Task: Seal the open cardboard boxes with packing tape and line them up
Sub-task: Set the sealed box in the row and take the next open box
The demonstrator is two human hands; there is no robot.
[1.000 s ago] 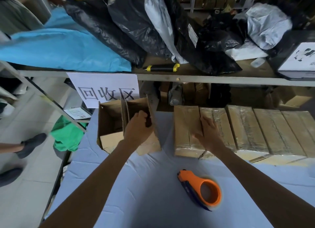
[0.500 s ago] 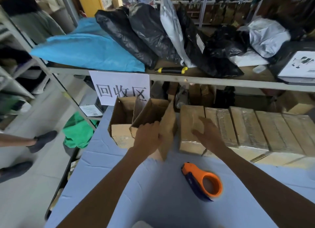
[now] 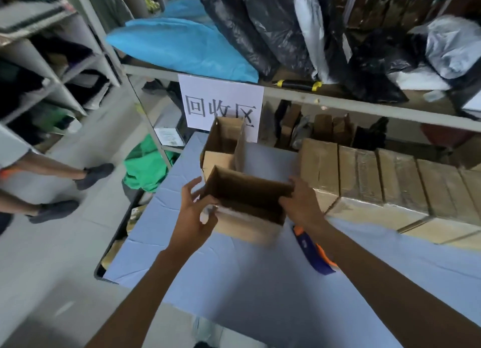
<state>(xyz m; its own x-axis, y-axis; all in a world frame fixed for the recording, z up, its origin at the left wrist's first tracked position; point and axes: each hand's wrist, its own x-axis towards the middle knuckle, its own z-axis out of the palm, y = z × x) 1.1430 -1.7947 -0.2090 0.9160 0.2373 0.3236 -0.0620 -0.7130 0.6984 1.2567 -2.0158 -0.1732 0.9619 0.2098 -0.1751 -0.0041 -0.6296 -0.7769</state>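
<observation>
Since half a second ago you've pulled one open box (image 3: 247,199) off the back pair and toward you; it now sits between your hands, mouth tilted at you, apart from the second open box (image 3: 223,142) left standing by the paper sign (image 3: 221,100). Your right hand has also come off the sealed row.

Left hand (image 3: 194,217): fingers spread, tips at the box's left near corner, looks like a loose hold, not a firm wrap. Right hand (image 3: 302,202): fingers curled over the right end wall, gripping it.

Key relation: box long axis runs left-right across you, one hand at each end. Flaps aren't closed yet; blurred, can't tell how they lie.

Tape dispenser (image 3: 312,251) lies on the blue table (image 3: 247,282) just under your right forearm, so the right hand is the nearer one for it. Left hand is better placed to hold the flaps down.

Sealed boxes (image 3: 390,181) are lined up to your right, nearest one just beside your right hand. My read: this box joins that row's left end after taping.
</observation>
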